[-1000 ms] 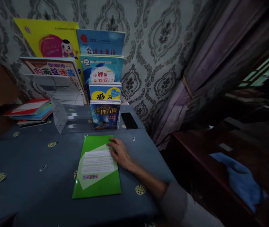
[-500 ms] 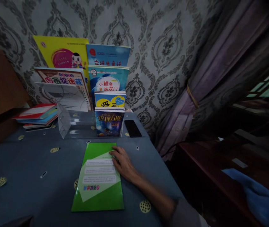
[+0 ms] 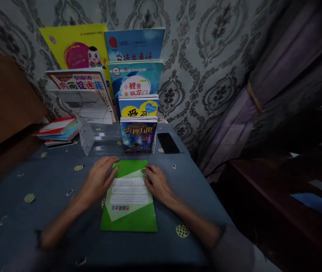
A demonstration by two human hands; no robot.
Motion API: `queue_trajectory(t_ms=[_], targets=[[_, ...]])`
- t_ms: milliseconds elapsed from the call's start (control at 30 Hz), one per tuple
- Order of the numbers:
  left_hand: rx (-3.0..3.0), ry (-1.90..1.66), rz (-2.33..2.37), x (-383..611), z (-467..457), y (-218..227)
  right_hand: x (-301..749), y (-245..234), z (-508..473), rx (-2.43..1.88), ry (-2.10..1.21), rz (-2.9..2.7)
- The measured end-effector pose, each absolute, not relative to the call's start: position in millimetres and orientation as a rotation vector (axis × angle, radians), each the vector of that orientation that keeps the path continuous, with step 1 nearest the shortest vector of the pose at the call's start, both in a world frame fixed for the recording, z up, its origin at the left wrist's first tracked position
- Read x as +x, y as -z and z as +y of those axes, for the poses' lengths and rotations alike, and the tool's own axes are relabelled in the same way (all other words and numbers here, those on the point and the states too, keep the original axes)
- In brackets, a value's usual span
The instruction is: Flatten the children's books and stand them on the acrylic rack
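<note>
A green book (image 3: 129, 221) lies flat on the table with its back cover up. The printing on its pale panel appears upside down to me. At the upper left edge, my left hand (image 3: 100, 177) has its thumb on the cover and its fingers curled along the side. My right hand (image 3: 159, 186) holds the opposite edge, thumb on the cover. How far the fingers reach beneath the book is hidden. Just beyond stands a clear tiered rack (image 3: 85, 139) with several upright books, a dark blue one (image 3: 139, 136) at the front.
Right of the rack lies a black phone (image 3: 168, 143). A pile of thin books (image 3: 59, 130) sits at the rack's left, near a brown box-like object (image 3: 10, 102). The patterned blue cloth (image 3: 50, 211) covers the table. Beyond its right edge hangs a tied curtain (image 3: 262, 87).
My left hand has come into view and taken the book's left edge. My right hand remains at the right edge. The whole view has shifted, moving the rack up and the book rightward.
</note>
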State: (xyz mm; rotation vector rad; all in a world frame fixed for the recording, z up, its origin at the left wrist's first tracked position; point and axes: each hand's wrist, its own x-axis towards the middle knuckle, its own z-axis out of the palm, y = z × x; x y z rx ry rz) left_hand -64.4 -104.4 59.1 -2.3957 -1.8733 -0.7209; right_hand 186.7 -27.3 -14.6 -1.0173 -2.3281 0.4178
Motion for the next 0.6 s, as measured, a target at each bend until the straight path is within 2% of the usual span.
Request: queue_trajectory(t_ms=[267, 600], targets=[[-2.41, 0.413, -1.961, -96.0, -79.2, -14.2, 186.5, 15.4, -25.1, -0.947, -0.486, -2.298], [-2.497, 0.398, -1.825, -85.6, -69.5, -21.7, 186.1, 16.8, -24.5, -0.951, -0.497, -2.307]])
